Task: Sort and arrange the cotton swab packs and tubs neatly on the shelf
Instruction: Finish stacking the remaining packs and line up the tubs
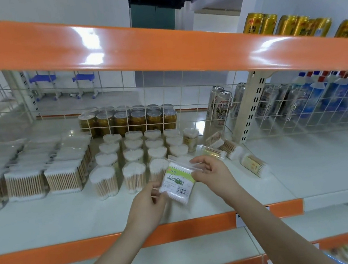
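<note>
I hold the swab pack [176, 181] above the shelf [75, 216] front, left hand [146, 200] pinching its lower-left corner, right hand [210, 174] its top edge. Long axis tilts up-right. Bare shelf lies right, tubs [133, 157] just behind.

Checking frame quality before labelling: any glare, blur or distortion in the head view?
Head view: ceiling-light glare on the upper orange shelf edge; wide-angle bowing of shelf lines; left stacks of packs soft; held swab pack label fairly sharp between left hand and right hand.
</note>
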A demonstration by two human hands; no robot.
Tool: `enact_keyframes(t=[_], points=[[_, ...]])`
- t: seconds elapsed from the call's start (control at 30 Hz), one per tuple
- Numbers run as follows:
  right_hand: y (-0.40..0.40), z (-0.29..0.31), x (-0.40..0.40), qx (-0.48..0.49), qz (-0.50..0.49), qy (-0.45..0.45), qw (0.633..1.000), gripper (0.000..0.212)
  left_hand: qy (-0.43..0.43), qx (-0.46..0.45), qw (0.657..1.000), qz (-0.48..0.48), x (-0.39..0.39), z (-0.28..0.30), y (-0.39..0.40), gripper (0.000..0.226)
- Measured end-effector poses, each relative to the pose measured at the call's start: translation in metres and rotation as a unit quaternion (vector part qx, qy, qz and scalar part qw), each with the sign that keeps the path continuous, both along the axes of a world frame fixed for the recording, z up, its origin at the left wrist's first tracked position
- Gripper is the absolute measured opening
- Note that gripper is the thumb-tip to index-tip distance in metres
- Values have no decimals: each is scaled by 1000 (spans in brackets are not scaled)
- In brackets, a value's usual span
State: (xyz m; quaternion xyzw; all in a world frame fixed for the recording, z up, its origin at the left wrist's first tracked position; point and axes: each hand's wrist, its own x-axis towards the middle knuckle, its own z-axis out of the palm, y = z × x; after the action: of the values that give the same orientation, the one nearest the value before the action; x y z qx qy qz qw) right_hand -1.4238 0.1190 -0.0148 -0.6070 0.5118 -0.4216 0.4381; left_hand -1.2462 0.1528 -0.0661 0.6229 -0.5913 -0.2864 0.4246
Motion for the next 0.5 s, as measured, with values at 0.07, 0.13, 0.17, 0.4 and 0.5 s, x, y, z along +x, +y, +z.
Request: enact_keyframes(t=[0.07,0.13,0.17,0.4,0.5], points=[[-1,0,2,-1,-9,-1,1000,23,5,1,1000,5,0,-1,2,23],[-2,1,4,-5,-11,-4,1000,23,6,0,1000,7,0,-1,3,18],[-3,1,5,-6,-11,-8,1000,22,9,1,1000,7,0,-1,5,16],[-3,2,9,-10,5,0,1000,19,39,8,999,8,1,-3,12,15],[-4,1,10,-11,11,1,1000,19,53,15,998,5,0,-3,14,16]])
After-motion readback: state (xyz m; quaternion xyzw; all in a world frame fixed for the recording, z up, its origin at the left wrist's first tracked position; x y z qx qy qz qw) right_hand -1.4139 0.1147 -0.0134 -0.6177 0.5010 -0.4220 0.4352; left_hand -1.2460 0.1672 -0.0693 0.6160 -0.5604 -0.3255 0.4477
